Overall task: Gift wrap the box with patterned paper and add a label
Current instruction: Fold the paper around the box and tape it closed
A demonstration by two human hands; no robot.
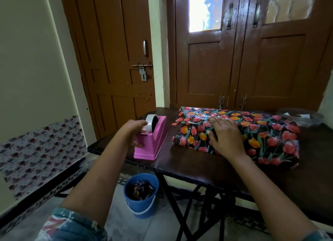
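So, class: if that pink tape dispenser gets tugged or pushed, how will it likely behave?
The pink dispenser probably stays upright: its base is wide and flat. It looks like light plastic, so it may slide on the glossy table when pulled; the left hand holding its near end likely steadies it.

A dark wooden folding surface [189, 161] on crossed black legs carries the tulip-papered box [266, 132]. Just left of the box stands a pink tape dispenser [155, 143]; behind the box's far right corner sits a clear container [299, 117]. Below, left of the box, a blue bucket [142, 203] stands on the floor [126, 228].
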